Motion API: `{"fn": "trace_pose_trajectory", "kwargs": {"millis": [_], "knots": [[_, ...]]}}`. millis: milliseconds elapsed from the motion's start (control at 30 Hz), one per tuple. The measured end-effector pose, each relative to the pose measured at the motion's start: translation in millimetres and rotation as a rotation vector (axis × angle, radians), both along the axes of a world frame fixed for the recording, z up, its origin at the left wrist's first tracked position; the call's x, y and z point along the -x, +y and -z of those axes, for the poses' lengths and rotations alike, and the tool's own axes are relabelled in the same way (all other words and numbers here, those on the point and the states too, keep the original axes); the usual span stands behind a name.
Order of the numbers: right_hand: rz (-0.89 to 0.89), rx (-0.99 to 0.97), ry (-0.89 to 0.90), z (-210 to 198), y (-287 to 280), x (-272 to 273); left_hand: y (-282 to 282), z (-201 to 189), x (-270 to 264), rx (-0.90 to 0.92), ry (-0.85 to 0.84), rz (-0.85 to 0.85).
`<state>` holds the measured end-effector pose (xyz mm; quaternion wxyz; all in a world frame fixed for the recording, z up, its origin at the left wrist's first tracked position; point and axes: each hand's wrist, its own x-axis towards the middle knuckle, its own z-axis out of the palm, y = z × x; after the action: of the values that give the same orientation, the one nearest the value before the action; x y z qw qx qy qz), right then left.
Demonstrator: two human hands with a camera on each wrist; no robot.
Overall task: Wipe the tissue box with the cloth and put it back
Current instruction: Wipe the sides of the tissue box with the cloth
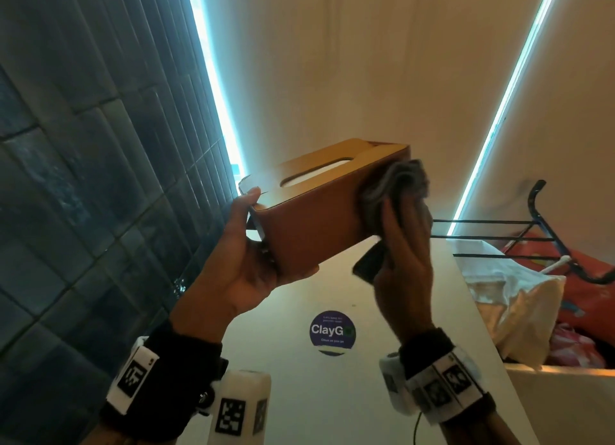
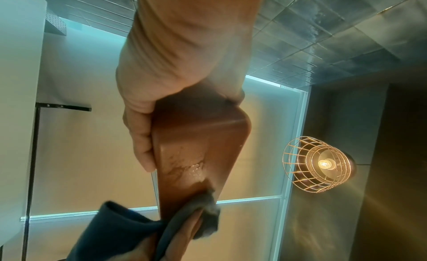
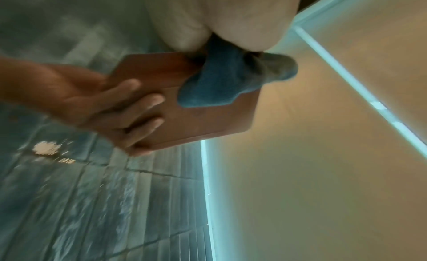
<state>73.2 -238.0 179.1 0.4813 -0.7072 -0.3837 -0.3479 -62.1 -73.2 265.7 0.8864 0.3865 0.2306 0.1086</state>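
Head view: your left hand [image 1: 239, 265] grips the near end of the brown tissue box [image 1: 319, 211], thumb on its top edge and fingers under it, holding it in the air above the white counter [image 1: 299, 394]. Your right hand [image 1: 404, 278] presses a bunched grey-blue cloth [image 1: 396, 185] against the box's long side near its far end, fingers lying along the cloth.

Only this view shows the oval slot in the box's top, with white tissue inside it, and the round purple sticker [image 1: 332, 332] on the counter. To the right, a black wire rack [image 1: 545, 231] stands over a white bin [image 1: 565, 404] holding pale plastic bags and red wrappers.

Left wrist view alone: a wet, streaked patch on the box's side, just ahead of the cloth [image 2: 203, 206], and a caged hanging lamp [image 2: 320, 163] beyond.

Right wrist view alone, blurred: your left hand's fingers [image 3: 148, 102] spread flat on the box's underside, the cloth [image 3: 231, 82] beside them.
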Motion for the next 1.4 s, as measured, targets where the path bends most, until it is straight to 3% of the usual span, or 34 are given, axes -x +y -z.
{"fn": "trace_pose_trajectory", "kwargs": {"millis": [100, 267, 333, 467, 533, 633, 733, 800, 867, 1000, 1233, 1400], "knots": [[0.056, -0.081, 0.113, -3, 3, 2, -2, 0, -2, 0.026, -0.014, 0.004], [-0.170, 0.243, -0.187, 22, 14, 64, -7, -4, -9, 0.035, -0.059, 0.061], [-0.189, 0.259, -0.219, 29, 8, 53, -5, -3, -8, 0.033, -0.049, 0.060], [0.011, 0.019, 0.083, 13, -7, 4, -2, -1, -3, 0.031, -0.029, 0.010], [0.109, -0.040, 0.143, 1, -9, -3, -5, -2, -3, 0.028, -0.024, 0.013], [0.041, 0.005, 0.023, 2, 3, 24, -10, 0, -7, 0.030, -0.022, 0.013], [-0.176, 0.225, -0.166, 20, 14, 65, -13, 0, -11, 0.028, -0.057, 0.064], [-0.226, 0.323, -0.279, 24, 11, 69, -11, 0, -10, -0.003, -0.033, 0.059], [-0.211, 0.259, -0.237, 22, 6, 54, -9, 2, -8, 0.017, -0.054, 0.037], [-0.008, 0.004, 0.011, -1, 8, 27, -7, 7, -7, 0.003, -0.024, 0.005], [-0.168, 0.280, -0.280, 3, 27, 66, -7, 11, -11, -0.014, -0.086, 0.055], [-0.052, 0.060, 0.012, -8, 18, 32, -5, 15, -8, -0.023, -0.002, 0.014]]}}
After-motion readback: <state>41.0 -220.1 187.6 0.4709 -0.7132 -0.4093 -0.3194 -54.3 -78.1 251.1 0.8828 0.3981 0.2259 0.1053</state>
